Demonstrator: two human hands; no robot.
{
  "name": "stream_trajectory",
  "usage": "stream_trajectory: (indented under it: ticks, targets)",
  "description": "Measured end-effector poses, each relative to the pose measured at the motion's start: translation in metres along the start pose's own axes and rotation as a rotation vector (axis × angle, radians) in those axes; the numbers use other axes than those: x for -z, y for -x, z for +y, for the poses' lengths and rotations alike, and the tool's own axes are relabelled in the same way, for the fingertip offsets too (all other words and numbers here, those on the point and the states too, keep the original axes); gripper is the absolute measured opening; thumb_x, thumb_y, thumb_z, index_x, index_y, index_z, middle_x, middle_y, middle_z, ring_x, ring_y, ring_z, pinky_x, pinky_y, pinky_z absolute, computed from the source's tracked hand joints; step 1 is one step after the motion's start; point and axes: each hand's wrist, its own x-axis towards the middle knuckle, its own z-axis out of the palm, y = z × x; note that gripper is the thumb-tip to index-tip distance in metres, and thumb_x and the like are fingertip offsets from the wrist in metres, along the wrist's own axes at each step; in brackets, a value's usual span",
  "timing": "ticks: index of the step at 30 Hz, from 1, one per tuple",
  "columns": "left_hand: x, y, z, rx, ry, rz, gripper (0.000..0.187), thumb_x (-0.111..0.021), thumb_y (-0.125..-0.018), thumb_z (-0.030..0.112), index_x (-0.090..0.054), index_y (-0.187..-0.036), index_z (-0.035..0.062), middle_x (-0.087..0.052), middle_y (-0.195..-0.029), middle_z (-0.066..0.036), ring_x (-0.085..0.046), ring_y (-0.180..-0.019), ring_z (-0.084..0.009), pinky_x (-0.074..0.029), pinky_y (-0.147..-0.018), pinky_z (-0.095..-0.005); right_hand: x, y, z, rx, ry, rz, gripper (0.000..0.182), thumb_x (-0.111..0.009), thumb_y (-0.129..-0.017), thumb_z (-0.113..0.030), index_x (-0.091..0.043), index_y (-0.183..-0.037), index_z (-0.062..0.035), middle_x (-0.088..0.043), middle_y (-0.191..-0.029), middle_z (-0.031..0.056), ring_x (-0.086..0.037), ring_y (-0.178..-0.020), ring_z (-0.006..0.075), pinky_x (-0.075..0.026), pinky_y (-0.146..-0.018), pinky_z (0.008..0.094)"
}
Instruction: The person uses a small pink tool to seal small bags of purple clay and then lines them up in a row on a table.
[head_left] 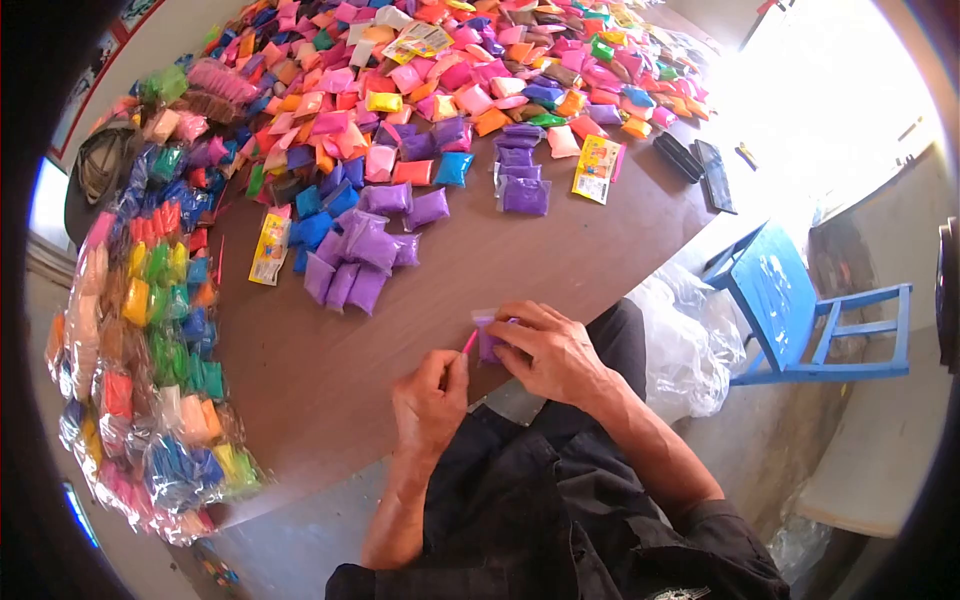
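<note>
Close to the table edge in front of me, my right hand (548, 352) grips a small clear packet with purple filling (487, 343). Its fingers curl over the packet and cover much of it. My left hand (432, 398) is closed in a pinch just left of the packet. A thin pink stick (470, 341) rises from its fingertips and lies against the packet's left side. Beyond my hands is a loose pile of similar purple packets (368, 248). A short stack of purple packets (525, 195) lies farther right.
A large heap of colourful packets (470, 90) covers the table's far side. Bagged multicoloured packets (160, 350) line the left edge. Printed yellow cards (597, 168) and a black case (678, 158) lie on the brown table (320, 400). A blue chair (770, 290) and clear plastic bag (690, 345) stand right.
</note>
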Motion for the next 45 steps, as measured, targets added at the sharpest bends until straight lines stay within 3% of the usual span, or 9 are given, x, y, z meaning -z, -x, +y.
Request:
stream_trajectory:
  ticks: [4,15,19,25,26,29,32,38,45]
  targets:
    - [-0.011,0.007,-0.003,0.015,-0.11,-0.069,0.01,-0.078,-0.103,0.015,-0.071,-0.099,0.0092,-0.072,-0.074,-0.014,-0.074,-0.066,-0.0361,-0.055,-0.058,-0.0442,-0.003,0.004,-0.006,-0.088,0.044,0.02,0.035,-0.082,-0.095,-0.023,-0.079,-0.127,-0.01,-0.072,-0.128,0.0099,-0.074,-0.114,0.0338,-0.064,-0.091,0.0467]
    - [-0.001,0.009,0.002,-0.008,-0.148,-0.072,0.013,-0.076,-0.104,0.016,-0.069,-0.094,0.0099,-0.071,-0.072,-0.015,-0.073,-0.065,-0.0389,-0.053,-0.057,-0.0492,-0.003,0.008,-0.014,-0.183,0.105,0.014,0.047,-0.091,-0.09,-0.028,-0.079,-0.133,-0.0102,-0.072,-0.121,0.0106,-0.076,-0.105,0.0311,-0.063,-0.084,0.0433]
    - [0.003,0.014,-0.016,0.013,-0.297,-0.044,0.013,-0.078,-0.102,0.015,-0.069,-0.095,0.0093,-0.071,-0.074,-0.015,-0.073,-0.066,-0.0386,-0.054,-0.058,-0.0488,-0.007,0.01,-0.016,-0.173,0.119,0.079,0.047,-0.092,-0.089,-0.03,-0.081,-0.13,-0.0096,-0.073,-0.119,0.0108,-0.077,-0.102,0.031,-0.063,-0.082,0.0433]
    - [-0.004,0.02,-0.001,-0.017,-0.135,-0.038,0.01,-0.078,-0.102,0.015,-0.07,-0.099,0.0105,-0.072,-0.075,-0.016,-0.074,-0.068,-0.0402,-0.055,-0.059,-0.0508,-0.015,0.011,-0.015,-0.221,0.086,0.139,0.043,-0.094,-0.087,-0.032,-0.084,-0.122,-0.0086,-0.076,-0.114,0.0098,-0.077,-0.1,0.0303,-0.063,-0.079,0.0432]
    - [-0.009,0.024,-0.004,-0.028,-0.189,-0.027,0.012,-0.075,-0.106,0.017,-0.071,-0.1,0.0071,-0.071,-0.077,-0.019,-0.074,-0.069,-0.0399,-0.055,-0.06,-0.0457,-0.016,0.012,-0.015,-0.223,0.09,0.143,0.044,-0.094,-0.087,-0.033,-0.084,-0.121,-0.0085,-0.076,-0.114,0.0097,-0.077,-0.1,0.0301,-0.063,-0.079,0.0432]
    - [-0.006,0.019,-0.019,0.059,-0.421,-0.042,0.011,-0.075,-0.106,0.019,-0.071,-0.102,0.0086,-0.071,-0.077,-0.018,-0.074,-0.068,-0.0392,-0.054,-0.06,-0.047,-0.019,0.012,-0.014,-0.235,0.107,0.151,0.044,-0.094,-0.087,-0.035,-0.084,-0.121,-0.0084,-0.076,-0.113,0.0093,-0.077,-0.099,0.0298,-0.063,-0.079,0.0433]
    - [0.005,0.011,-0.028,0.063,-0.346,0.01,0.013,-0.074,-0.106,0.023,-0.071,-0.098,0.0134,-0.07,-0.068,-0.013,-0.073,-0.066,-0.0403,-0.053,-0.058,-0.0533,-0.019,0.012,-0.016,-0.242,0.122,0.147,0.044,-0.092,-0.089,-0.036,-0.083,-0.123,-0.0087,-0.075,-0.114,0.0093,-0.077,-0.099,0.03,-0.063,-0.079,0.0435]
    - [0.036,-0.003,-0.03,-0.012,-0.562,0.055,0.014,-0.08,-0.1,0.025,-0.076,-0.093,0.0129,-0.075,-0.088,-0.01,-0.074,-0.078,-0.0358,-0.056,-0.066,-0.0471,-0.014,0.015,-0.019,-0.246,0.096,0.086,0.047,-0.089,-0.093,-0.034,-0.079,-0.132,-0.0093,-0.073,-0.122,0.0116,-0.074,-0.109,0.0323,-0.062,-0.085,0.0444]
    - [0.04,-0.004,-0.018,-0.322,-0.797,0.137,0.024,-0.085,-0.096,0.025,-0.08,-0.113,0.0088,-0.076,-0.117,-0.008,-0.072,-0.103,-0.032,-0.056,-0.087,-0.0444,-0.016,0.019,-0.028,-0.227,0.092,0.153,0.048,-0.089,-0.093,-0.03,-0.077,-0.132,-0.005,-0.073,-0.124,0.0133,-0.073,-0.112,0.035,-0.061,-0.09,0.0453]
